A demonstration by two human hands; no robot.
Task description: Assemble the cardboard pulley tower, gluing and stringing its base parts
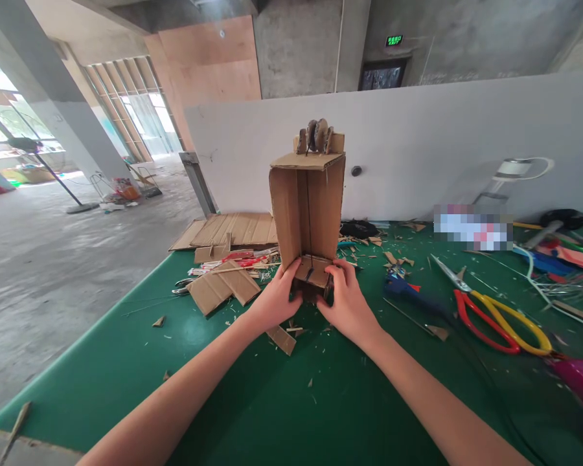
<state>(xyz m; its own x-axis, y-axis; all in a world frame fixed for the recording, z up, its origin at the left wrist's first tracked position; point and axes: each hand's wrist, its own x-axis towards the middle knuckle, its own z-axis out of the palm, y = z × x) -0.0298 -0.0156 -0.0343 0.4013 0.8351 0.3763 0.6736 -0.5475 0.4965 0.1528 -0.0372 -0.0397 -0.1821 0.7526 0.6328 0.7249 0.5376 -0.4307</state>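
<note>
A tall, open-fronted cardboard box structure [328, 207] stands upright in the middle. Round cardboard discs [317, 134] sit on its top, and a dark string [308, 210] runs down inside to a small cardboard platform [311, 270] near the bottom. My left hand [276, 298] grips the lower left side of the structure, its thumb by the platform's left edge. On the other side, my right hand [347, 301] holds the lower right side, with fingers curled at the platform's right edge.
Flat cardboard pieces [223, 285] and scraps lie left of the structure. On the right are scissors [495, 317] with red and yellow handles, a blue glue gun [408, 291] with a cable, and a magenta object [580, 378]. A white partition [398, 149] rises behind the green table [214, 375].
</note>
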